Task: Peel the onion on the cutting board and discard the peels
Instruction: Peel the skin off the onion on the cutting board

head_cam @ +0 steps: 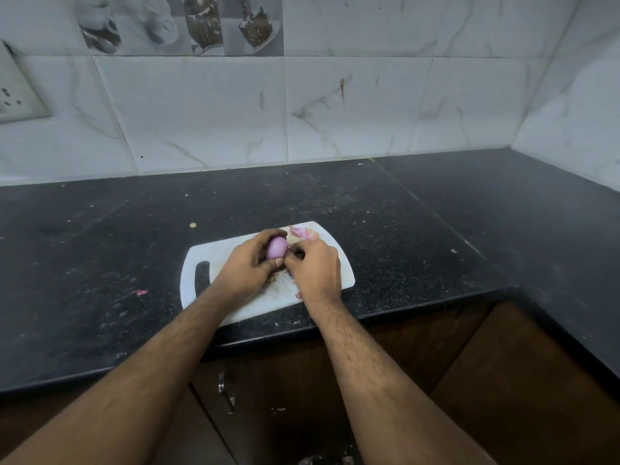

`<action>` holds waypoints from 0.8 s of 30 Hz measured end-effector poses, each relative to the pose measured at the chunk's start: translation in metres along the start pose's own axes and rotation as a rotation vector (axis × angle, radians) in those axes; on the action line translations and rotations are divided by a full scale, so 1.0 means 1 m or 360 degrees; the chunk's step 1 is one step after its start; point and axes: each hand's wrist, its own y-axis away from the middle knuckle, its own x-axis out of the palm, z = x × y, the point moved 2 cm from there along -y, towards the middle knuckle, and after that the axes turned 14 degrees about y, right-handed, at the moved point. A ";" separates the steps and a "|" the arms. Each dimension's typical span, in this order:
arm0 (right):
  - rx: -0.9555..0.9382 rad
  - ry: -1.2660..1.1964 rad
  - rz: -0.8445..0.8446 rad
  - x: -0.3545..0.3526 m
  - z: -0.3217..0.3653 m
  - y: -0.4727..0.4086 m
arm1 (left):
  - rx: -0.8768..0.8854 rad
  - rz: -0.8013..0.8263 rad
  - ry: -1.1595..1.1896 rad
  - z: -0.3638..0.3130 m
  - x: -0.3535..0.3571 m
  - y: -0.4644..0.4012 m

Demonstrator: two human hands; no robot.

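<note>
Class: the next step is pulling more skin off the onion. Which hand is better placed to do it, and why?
The right hand: its fingers pinch at the onion's side, while the left hand is wrapped around it.

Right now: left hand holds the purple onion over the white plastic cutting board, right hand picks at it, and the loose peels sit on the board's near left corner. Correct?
One error. In the head view the pile of pink loose peels lies at the far right corner of the white plastic cutting board, not the near left. The rest stands: left hand holds the purple onion, right hand picks at it.
</note>
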 end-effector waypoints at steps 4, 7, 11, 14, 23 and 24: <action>0.0025 0.0039 0.0034 -0.004 0.002 -0.004 | -0.0090 -0.0073 0.0336 0.007 -0.002 0.004; -0.0042 -0.0084 0.0032 -0.006 0.000 0.001 | -0.0111 -0.0143 0.0389 0.009 -0.003 0.002; -0.0137 -0.0203 0.0044 -0.009 -0.001 0.004 | -0.0106 -0.0147 0.0399 0.008 -0.002 0.001; -0.0146 -0.0272 0.0116 -0.009 -0.001 0.003 | -0.0101 -0.0135 0.0422 0.008 -0.001 0.002; -0.0067 -0.0293 0.0220 -0.007 0.000 0.002 | -0.0134 -0.0071 0.0456 0.008 -0.002 0.001; -0.0038 -0.0310 0.0235 -0.007 -0.001 0.002 | -0.0139 -0.0059 0.0454 0.008 -0.002 0.001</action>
